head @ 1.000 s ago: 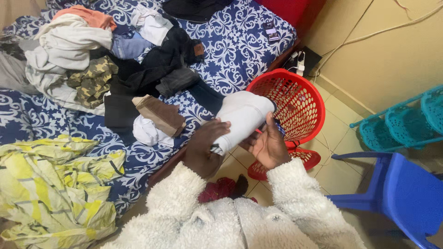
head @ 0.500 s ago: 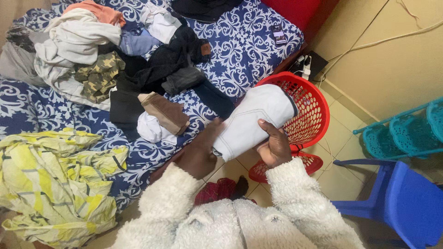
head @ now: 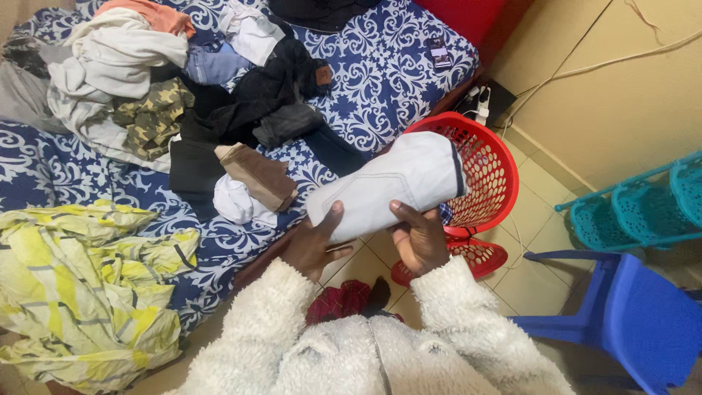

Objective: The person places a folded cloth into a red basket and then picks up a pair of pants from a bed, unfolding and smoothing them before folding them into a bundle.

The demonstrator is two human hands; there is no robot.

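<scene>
A folded white garment [head: 387, 184] is held level in front of me, over the edge of the bed and the red laundry basket [head: 488, 167]. My left hand [head: 316, 243] grips its left end, thumb on top. Under its middle, my right hand [head: 418, 235] holds it with the thumb pressed on the cloth. Both arms wear fluffy white sleeves.
The bed with a blue and white patterned sheet [head: 380, 73] carries a pile of mixed clothes [head: 183, 95], a folded brown piece [head: 256, 174], a yellow patterned cloth [head: 80, 285] and a phone [head: 439, 53]. A blue plastic chair [head: 643, 314] and teal rack [head: 636, 197] stand right.
The white garment has turned from tilted up to lying more level and spread leftward. My left hand slid to its left end; my right hand moved under its middle.
</scene>
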